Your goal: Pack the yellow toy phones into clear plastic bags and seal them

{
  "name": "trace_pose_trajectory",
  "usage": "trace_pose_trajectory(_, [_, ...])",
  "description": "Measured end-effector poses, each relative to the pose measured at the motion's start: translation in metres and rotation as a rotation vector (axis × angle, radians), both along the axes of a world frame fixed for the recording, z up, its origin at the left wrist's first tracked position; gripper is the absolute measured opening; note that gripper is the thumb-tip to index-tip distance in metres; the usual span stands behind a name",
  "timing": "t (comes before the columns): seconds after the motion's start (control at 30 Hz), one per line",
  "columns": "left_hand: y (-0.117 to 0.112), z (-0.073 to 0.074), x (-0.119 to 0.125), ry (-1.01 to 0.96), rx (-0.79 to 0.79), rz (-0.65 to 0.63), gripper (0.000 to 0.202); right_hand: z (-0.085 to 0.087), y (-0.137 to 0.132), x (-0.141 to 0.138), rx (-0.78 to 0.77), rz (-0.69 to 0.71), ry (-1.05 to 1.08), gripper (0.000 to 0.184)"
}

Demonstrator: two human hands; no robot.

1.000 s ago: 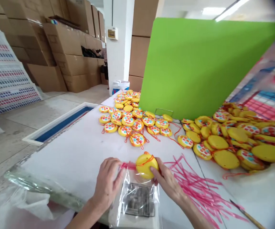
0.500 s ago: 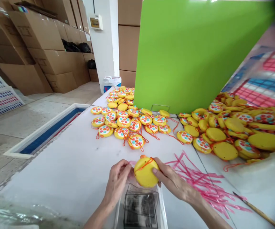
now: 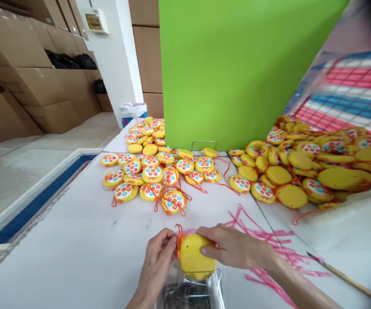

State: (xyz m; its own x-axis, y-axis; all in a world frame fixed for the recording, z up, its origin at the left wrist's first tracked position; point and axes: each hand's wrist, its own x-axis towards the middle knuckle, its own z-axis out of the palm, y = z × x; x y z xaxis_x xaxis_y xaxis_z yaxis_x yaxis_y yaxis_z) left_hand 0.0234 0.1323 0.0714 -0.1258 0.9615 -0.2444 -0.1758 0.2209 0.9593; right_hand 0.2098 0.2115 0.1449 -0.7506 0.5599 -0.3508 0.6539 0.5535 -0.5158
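Observation:
A round yellow toy [image 3: 196, 259] with an orange cord sits at the mouth of a clear plastic bag [image 3: 190, 292] near the table's front edge. My right hand [image 3: 233, 248] grips the toy from the right, fingers over its top. The bag's opening at the toy's left side is pinched by my left hand [image 3: 157, 262]. A dark printed card shows inside the bag, below the toy.
Several yellow toys with coloured dots [image 3: 150, 171] lie spread on the white table [image 3: 76, 249]; a bigger heap [image 3: 304, 167] sits at the right. Pink strips [image 3: 269, 244] litter the table right of my hands. A green board [image 3: 237, 68] stands behind. A thin stick [image 3: 346, 279] lies far right.
The toy has gone lower, partly into the bag's mouth, with both hands following. The view has tilted down and shifted right.

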Motion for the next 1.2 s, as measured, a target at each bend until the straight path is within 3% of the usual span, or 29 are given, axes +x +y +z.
trace_pose_trajectory(0.1, [-0.006, -0.014, 0.002, 0.028, 0.036, -0.014, 0.029, -0.003, -0.008, -0.001, 0.025, 0.055, -0.083, 0.026])
trace_pose_trajectory(0.23, [-0.021, -0.026, 0.002, -0.061, 0.068, 0.016, 0.027, -0.004, -0.020, 0.001, 0.069, 0.011, -0.044, 0.029])
trace_pose_trajectory(0.4, [-0.037, -0.022, 0.004, -0.181, 0.054, 0.059, 0.031, 0.000, -0.036, 0.002, 0.097, 0.025, -0.020, 0.032])
trace_pose_trajectory(0.67, [-0.050, -0.011, 0.012, 0.013, 0.185, 0.084, 0.031, 0.009, -0.049, 0.005, 0.100, 0.147, 0.068, 0.039])
trace_pose_trajectory(0.83, [-0.057, -0.009, 0.012, 0.018, 0.158, 0.141, 0.033, 0.002, -0.048, 0.008, 0.200, -0.002, 0.174, 0.038])
trace_pose_trajectory(1.07, [-0.050, -0.012, 0.009, 0.043, 0.153, 0.164, 0.032, -0.016, -0.049, -0.003, 0.046, 0.245, 0.151, 0.028])
trace_pose_trajectory(1.2, [-0.044, -0.015, 0.009, -0.004, 0.101, 0.158, 0.029, -0.020, -0.061, -0.008, 0.271, 0.130, 0.222, 0.029])
